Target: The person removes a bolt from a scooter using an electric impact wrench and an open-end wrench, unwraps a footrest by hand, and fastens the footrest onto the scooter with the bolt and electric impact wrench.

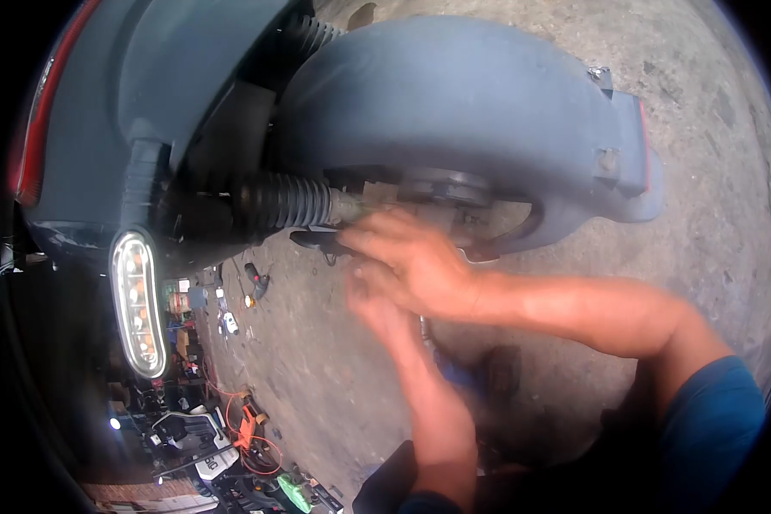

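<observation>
My right hand (415,261) reaches in from the right, its fingers bent together at the lower end of a shock absorber (343,206) with a black bellows cover (287,203). Close against it is my left hand (381,304), partly covered by the right one, with its fingers curled in. Both hands are smeared by motion, and whatever they grip is hidden. A dark flat part (313,240) sticks out beside the fingertips. Just beyond the hands is the wheel hub area (450,184), under a large grey rear fender (454,86).
The scooter's dark body panel (86,137) fills the left, with a clear turn signal (137,304) and a red tail light (38,128). A power tool (255,278), an orange cable (247,428) and a white-and-black machine (214,454) lie on the concrete floor (317,368).
</observation>
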`<state>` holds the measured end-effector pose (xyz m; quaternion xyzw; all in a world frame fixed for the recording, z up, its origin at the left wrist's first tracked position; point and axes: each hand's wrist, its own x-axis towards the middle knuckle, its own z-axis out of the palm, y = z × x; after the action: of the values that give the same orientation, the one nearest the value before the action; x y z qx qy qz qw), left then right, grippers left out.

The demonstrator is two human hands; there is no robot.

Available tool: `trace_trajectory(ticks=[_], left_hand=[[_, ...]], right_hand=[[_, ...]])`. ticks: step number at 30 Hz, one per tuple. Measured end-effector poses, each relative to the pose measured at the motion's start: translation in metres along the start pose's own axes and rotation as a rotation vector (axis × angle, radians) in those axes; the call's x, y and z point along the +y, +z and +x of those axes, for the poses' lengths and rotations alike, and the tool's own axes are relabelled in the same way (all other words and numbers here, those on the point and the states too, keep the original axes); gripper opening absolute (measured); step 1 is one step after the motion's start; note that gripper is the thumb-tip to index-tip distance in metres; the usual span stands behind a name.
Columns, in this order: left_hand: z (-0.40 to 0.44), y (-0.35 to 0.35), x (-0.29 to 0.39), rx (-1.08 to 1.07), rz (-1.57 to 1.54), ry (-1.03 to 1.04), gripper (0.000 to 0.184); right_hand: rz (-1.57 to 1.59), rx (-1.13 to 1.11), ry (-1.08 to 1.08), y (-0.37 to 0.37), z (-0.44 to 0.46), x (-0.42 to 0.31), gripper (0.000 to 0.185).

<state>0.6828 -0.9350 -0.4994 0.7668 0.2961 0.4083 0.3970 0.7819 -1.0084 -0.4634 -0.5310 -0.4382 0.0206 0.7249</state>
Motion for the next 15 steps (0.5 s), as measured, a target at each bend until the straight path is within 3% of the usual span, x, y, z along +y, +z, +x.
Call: trace_trajectory(ticks=[3, 6, 7, 10, 15], left_hand=[[0.011, 0.009, 0.049, 0.096, -0.071, -0.321, 0.030], [0.015, -0.005, 0.041, -0.059, 0.043, -0.442, 0.033], [0.016, -0.001, 0.041, -0.021, 0.029, -0.410, 0.031], [0.020, -0.005, 0.045, -0.081, -0.036, -0.472, 0.031], [0.022, -0.010, 0.048, -0.138, -0.081, -0.524, 0.030]], right_hand=[[0.061, 0.031, 0.152, -0.012, -0.011, -0.004, 0.025], [-0.095, -0.024, 0.277, -0.036, -0.001, 0.000, 0.029], [-0.038, -0.142, 0.408, -0.051, 0.006, -0.008, 0.031], [0.056, -0.027, 0.463, -0.053, 0.007, -0.008, 0.029], [-0.198, -0.230, 0.451, -0.052, 0.030, 0.005, 0.035]])
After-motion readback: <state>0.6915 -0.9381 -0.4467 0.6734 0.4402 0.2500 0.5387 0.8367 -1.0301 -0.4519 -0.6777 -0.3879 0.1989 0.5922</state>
